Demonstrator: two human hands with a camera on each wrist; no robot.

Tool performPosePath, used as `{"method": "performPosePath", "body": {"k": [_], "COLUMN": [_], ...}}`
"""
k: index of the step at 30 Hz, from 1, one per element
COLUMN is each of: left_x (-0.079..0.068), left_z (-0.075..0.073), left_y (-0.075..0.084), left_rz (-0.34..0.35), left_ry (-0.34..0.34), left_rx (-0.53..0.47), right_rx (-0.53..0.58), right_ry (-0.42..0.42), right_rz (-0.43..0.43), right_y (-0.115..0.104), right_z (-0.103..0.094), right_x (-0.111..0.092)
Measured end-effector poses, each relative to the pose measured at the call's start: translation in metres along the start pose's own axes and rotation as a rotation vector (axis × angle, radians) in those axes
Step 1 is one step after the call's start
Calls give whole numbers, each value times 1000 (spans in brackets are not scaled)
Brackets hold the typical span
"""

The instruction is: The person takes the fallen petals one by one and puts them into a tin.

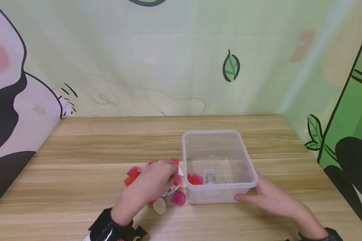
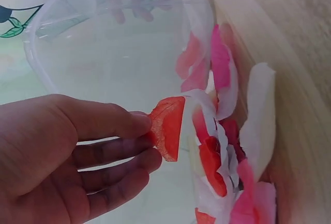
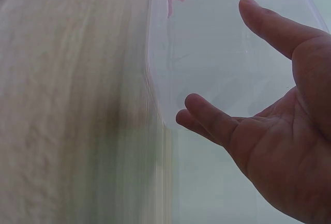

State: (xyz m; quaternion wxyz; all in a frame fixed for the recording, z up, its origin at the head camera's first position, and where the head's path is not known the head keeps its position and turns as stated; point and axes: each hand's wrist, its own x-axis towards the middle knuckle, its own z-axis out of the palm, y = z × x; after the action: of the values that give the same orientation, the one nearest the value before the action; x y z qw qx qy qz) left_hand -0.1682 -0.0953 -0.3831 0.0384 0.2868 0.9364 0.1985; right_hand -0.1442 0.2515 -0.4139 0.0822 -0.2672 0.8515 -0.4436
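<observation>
In the left wrist view, my left hand (image 2: 77, 151) pinches a red-orange artificial petal (image 2: 168, 131) between thumb and fingers. In the head view, this left hand (image 1: 150, 180) is over a pile of pink, red and white petals (image 1: 178, 198), left of a clear plastic box (image 1: 220, 185). The box has no lid on; a few red and pink petals (image 1: 194, 179) lie inside at its left. At the box's right front corner is my right hand (image 1: 272, 197), thumb along the front wall. Its fingers (image 3: 212, 118) extend along the side, fairly straight and spread from the thumb.
The box and pile stand on a wood-grain table (image 1: 108, 140). A small pale label (image 1: 209, 175) shows at the box's bottom. Behind the table hangs a green cloth backdrop (image 1: 168, 67) with cartoon prints. A black wrist strap (image 1: 108, 224) is on the left arm.
</observation>
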Motion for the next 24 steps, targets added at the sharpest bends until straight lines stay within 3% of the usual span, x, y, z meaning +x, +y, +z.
{"method": "performPosePath", "body": {"k": [11, 24], "left_x": [-5, -8], "left_z": [-6, -18], "left_y": [4, 3], "left_rz": [-1, 89], "left_ry": [68, 166], "left_rx": [28, 5], "right_rx": [-5, -1], "right_ry": [7, 6], "right_rz": [-18, -18], "right_y": [2, 2], "right_z": [2, 1], "right_x": [-2, -1]}}
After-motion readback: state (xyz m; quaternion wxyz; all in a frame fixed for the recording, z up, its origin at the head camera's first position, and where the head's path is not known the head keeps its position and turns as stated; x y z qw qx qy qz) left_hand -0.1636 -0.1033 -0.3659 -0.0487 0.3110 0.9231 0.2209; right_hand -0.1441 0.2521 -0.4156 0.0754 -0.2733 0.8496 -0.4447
